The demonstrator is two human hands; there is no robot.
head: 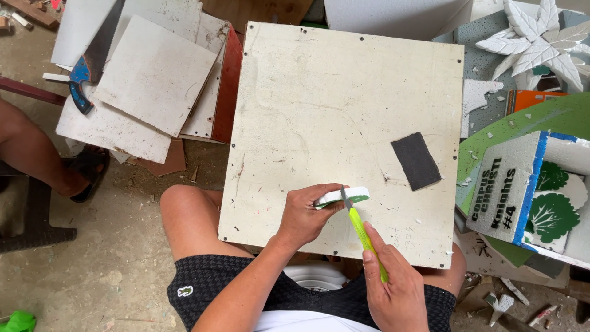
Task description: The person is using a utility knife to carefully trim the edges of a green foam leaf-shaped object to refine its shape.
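Note:
My left hand (304, 215) grips a small white foam piece with a green face (347, 196), holding it on edge just above the near part of a white board (344, 104) that rests on my knees. A yellow-green utility knife (362, 235) is in my right hand (393, 280), and its short blade touches the foam piece from below, near its middle. A dark rectangle of sandpaper (416, 160) lies flat on the board, up and to the right of both hands.
A stack of white panels (147, 80) with a blue-handled handsaw (92, 58) sits on the ground at left. Another person's leg and sandal (43, 160) are at far left. Painted foam shapes, a white foam leaf ornament (534, 40) and a lettered foam block (510, 187) crowd the right.

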